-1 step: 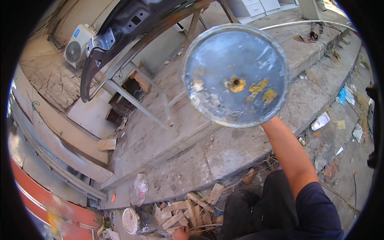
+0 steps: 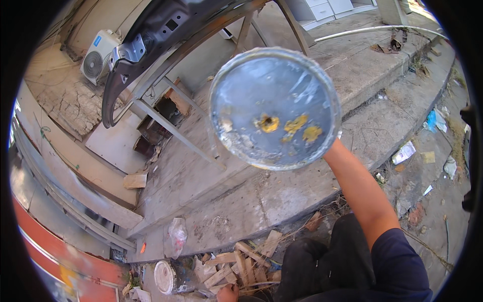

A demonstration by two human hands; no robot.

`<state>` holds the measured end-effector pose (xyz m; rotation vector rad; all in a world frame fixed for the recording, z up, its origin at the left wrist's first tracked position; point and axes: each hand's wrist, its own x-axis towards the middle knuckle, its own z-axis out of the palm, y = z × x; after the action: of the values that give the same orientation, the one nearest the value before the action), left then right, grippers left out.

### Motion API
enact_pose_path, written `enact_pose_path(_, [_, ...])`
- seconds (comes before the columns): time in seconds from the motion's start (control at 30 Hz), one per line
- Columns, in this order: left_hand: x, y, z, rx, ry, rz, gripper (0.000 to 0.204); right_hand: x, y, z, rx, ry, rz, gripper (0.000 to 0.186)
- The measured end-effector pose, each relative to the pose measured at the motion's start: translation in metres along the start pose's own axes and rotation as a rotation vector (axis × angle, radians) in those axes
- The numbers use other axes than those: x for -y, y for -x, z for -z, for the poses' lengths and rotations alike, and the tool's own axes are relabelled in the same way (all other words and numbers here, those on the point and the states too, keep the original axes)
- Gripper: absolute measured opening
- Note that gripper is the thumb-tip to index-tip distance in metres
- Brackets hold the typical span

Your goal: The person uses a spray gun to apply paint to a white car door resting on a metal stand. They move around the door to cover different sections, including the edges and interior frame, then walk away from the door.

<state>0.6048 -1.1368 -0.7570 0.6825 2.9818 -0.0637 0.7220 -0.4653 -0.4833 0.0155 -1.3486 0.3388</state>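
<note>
A round, paint-smeared cup lid [image 2: 282,100] fills the upper middle of the head view, grey with yellow stains, a raised rim and a small hole near its centre. It looks like the top of a paint cup; whatever lies under it is hidden. My right forearm [image 2: 359,194] reaches up behind it, and the cup hides my right hand. Beyond it, a dark car body panel [image 2: 188,22] rests on a metal stand [image 2: 166,126]. Low at the bottom edge, my left hand [image 2: 228,293] is curled closed beside scrap wood [image 2: 241,267]; anything inside it is out of sight.
Concrete steps [image 2: 266,201] curve across the middle. A paint-crusted bucket [image 2: 166,278] and a clear plastic bag [image 2: 177,234] are at lower left. An air-conditioner unit [image 2: 97,56] is far left. A pale hose [image 2: 372,30] crosses the top right; litter [image 2: 404,152] lies at right.
The cup has shifted left and slightly down, with my right forearm moving along a little. My left hand looks the same.
</note>
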Motion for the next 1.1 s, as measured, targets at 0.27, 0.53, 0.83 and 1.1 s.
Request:
enact_pose_path(0.27, [0.005, -0.006, -0.006, -0.001, 0.026, 0.018, 0.039, 0.023, 0.029, -0.100, 0.314, -0.058, 0.005, 0.039])
enact_pose_path(0.53, [0.001, -0.012, -0.008, 0.296, 0.035, 0.088, 0.068, 0.023, 0.019, -0.090, 0.363, -0.080, 0.019, 0.039])
enact_pose_path(0.83, [0.074, 0.008, -0.050, 0.246, 0.000, -0.105, 0.054, -0.046, -0.012, 0.039, -0.037, -0.010, -0.068, 0.035])
enact_pose_path(1.1, [0.067, -0.005, -0.052, 0.262, -0.052, -0.138, 0.055, -0.140, -0.001, 0.132, -0.230, 0.177, 0.072, 0.051])
